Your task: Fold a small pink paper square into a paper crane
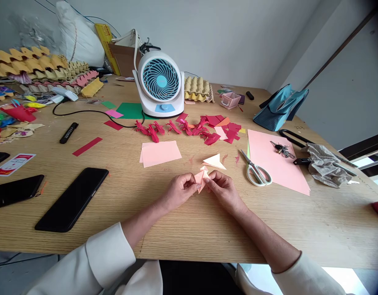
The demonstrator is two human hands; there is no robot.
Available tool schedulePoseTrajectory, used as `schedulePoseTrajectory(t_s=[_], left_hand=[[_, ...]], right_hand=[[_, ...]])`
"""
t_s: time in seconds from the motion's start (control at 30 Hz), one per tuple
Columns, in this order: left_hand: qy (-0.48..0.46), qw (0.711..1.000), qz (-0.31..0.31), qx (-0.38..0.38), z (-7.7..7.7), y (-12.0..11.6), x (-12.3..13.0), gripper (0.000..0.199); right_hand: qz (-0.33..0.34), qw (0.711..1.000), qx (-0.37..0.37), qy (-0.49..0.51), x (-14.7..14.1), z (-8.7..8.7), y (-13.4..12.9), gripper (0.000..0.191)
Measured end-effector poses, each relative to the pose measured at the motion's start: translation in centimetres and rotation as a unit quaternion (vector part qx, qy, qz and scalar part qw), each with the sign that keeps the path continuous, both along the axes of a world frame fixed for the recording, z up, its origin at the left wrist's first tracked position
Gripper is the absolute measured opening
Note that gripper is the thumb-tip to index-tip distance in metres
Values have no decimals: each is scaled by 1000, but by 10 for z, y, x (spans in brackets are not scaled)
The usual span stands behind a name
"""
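Pinching the folded pink paper (201, 176) between the fingers of the left hand (181, 190) and the right hand (226, 193), just below the centre of the frame. Just beyond, near the fingertips, a pale folded piece (215, 160) on the table (183, 237). Farther out, pink rectangles (162, 154) to the left, scissors (256, 170) to the right, then large pink sheets (270, 164) under keys (283, 150). Straight back, in the way, red folded pieces (173, 127) before a white fan (161, 82). At lower left, a black phone (72, 198).

Pink paper (201, 177) (folded) between hands
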State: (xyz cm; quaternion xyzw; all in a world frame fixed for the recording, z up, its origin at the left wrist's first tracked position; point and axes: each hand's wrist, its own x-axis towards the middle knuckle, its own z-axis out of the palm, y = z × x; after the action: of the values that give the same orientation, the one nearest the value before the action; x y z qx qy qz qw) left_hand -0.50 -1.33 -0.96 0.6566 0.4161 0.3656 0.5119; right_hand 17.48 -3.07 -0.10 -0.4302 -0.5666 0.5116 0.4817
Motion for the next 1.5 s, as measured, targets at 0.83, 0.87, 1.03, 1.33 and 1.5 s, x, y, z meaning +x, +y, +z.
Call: schedulePoseTrajectory(t_s=[0.83, 0.87, 1.03, 1.33, 1.5], left_hand=[[2, 996, -3, -85, 10, -8, 2, 24], [-2, 997, -2, -83, 9, -7, 1, 24], [-25, 997, -9, -72, 5, -4, 1, 24], [7, 1000, 13, -10, 4, -4, -3, 20], [62, 996, 39, 59, 7, -6, -3, 16]], right_hand=[[2, 1000, -13, -2, 2, 2, 0, 35], [2, 1000, -12, -3, 2, 2, 0, 36], [-3, 1000, -10, -3, 3, -1, 2, 36], [1, 1000, -4, 9, 2, 0, 2, 32], [7, 1000, -3, 29, 1, 2, 1, 27]])
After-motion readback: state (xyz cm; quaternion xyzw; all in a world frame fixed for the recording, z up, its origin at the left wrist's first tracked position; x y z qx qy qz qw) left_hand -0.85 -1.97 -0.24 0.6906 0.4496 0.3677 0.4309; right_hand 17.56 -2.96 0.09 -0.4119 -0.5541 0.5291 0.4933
